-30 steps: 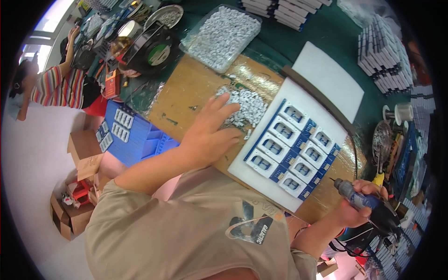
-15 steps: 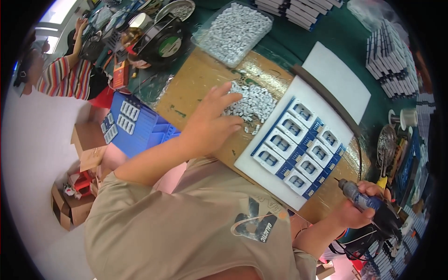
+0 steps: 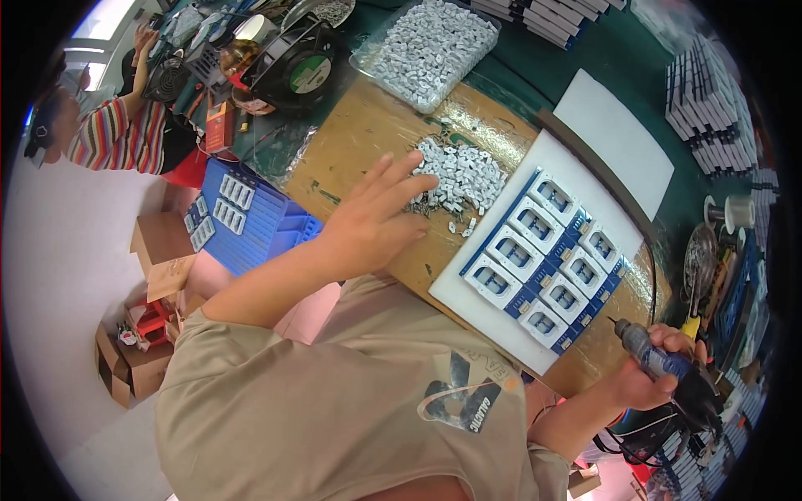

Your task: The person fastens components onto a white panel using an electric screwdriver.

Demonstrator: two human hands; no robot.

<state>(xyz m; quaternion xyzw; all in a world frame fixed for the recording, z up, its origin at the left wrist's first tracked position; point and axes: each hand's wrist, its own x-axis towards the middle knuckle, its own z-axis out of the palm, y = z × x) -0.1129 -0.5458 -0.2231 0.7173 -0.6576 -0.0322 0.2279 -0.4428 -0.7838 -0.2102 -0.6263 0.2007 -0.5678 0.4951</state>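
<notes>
My left hand [image 3: 373, 219], its fingers spread, is at the left edge of a loose pile of small white parts [image 3: 461, 174]. Nothing shows in its grip, though its fingertips partly cover the pile's edge. Right of the pile lies a white foam board [image 3: 458, 289] bearing blue circuit boards [image 3: 535, 282] set with two rows of white square frames [image 3: 511, 252]. Off the foam's lower right corner, my right hand [image 3: 642, 377] grips an electric screwdriver [image 3: 662, 357]. Its thin bit points up and left, apart from the boards.
Beyond the pile stands a clear tub [image 3: 428, 107] heaped with white parts. A dark strip [image 3: 595, 174] runs along the foam's far edge. Stacked boards [image 3: 710, 104] and a wire spool [image 3: 738, 214] stand right. At left are a fan [image 3: 301, 71], a blue tray [image 3: 266, 238] and another person [image 3: 117, 138].
The whole view has shifted slightly to the right. My left hand has drawn back a little from the pile with its fingers still spread. The screwdriver stays in my right hand.
</notes>
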